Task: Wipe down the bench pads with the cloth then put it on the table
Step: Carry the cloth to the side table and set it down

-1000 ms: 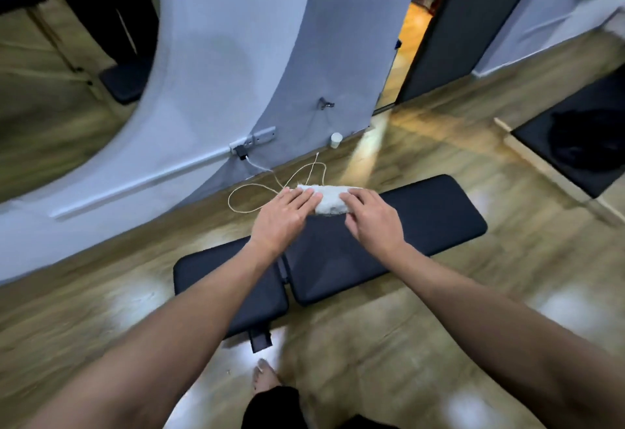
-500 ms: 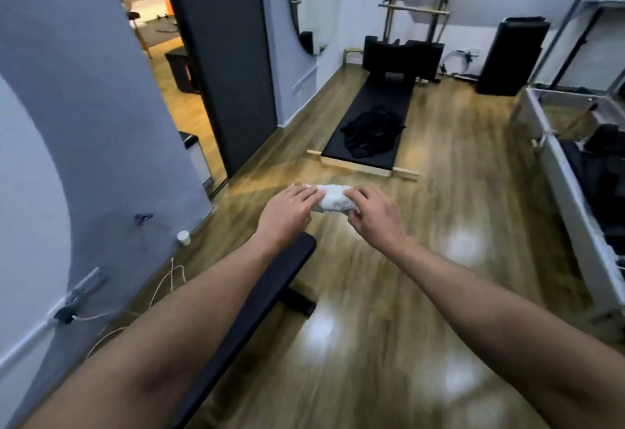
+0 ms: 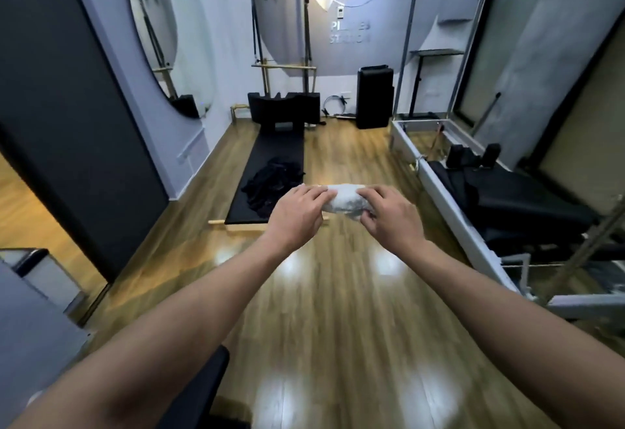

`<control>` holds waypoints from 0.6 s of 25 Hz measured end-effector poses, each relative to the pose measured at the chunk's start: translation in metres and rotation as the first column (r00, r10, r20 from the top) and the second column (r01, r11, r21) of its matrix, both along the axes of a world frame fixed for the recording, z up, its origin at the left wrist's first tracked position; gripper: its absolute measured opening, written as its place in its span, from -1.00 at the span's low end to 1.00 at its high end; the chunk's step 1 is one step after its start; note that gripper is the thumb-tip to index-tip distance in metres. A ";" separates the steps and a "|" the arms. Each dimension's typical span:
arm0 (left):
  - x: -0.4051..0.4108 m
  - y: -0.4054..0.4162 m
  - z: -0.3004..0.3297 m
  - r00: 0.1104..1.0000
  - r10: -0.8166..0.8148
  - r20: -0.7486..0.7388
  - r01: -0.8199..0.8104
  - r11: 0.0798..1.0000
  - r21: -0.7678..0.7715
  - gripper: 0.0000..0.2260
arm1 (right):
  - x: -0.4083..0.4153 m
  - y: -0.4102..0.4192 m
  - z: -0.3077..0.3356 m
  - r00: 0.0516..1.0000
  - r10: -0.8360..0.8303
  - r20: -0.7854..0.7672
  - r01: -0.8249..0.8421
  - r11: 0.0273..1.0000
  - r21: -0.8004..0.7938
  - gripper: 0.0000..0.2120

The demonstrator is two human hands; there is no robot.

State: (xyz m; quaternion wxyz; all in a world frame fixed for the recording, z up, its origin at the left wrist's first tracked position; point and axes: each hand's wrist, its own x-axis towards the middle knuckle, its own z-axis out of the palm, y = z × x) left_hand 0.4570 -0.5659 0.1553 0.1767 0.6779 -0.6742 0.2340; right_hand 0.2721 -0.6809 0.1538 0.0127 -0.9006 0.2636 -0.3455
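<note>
Both hands are gripping a rolled white cloth (image 3: 343, 199) in mid-air above the wooden floor (image 3: 338, 310), the left hand (image 3: 297, 213) covering one end, the right hand (image 3: 389, 218) the other, so only its middle is showing. A black bench pad (image 3: 199, 384) is getting cut off at the bottom edge.

We see a soft, white cloth (image 3: 343, 199), rough like towelling, with grey smudges; the floor (image 3: 324, 310) looks like glossy wood planking with bright glare patches; the bench pad (image 3: 199, 391) is smooth matt black; the reformer frame (image 3: 449, 198) looks like pale painted metal.
</note>
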 end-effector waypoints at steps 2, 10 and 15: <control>0.022 -0.056 0.013 0.999 -0.048 0.001 0.048 0.999 0.004 -0.58 | 0.014 -0.046 0.014 0.998 -0.053 -0.018 0.053 0.998 -0.021 -0.64; 0.068 -0.289 0.064 0.963 -0.270 0.021 0.270 0.963 -0.019 -0.60 | 0.037 -0.237 0.057 0.959 -0.282 -0.030 0.278 0.956 -0.096 -0.61; 0.078 -0.447 0.059 0.932 -0.363 0.008 0.363 0.930 -0.059 -0.60 | 0.040 -0.372 0.051 0.933 -0.357 -0.051 0.351 0.930 -0.109 -0.62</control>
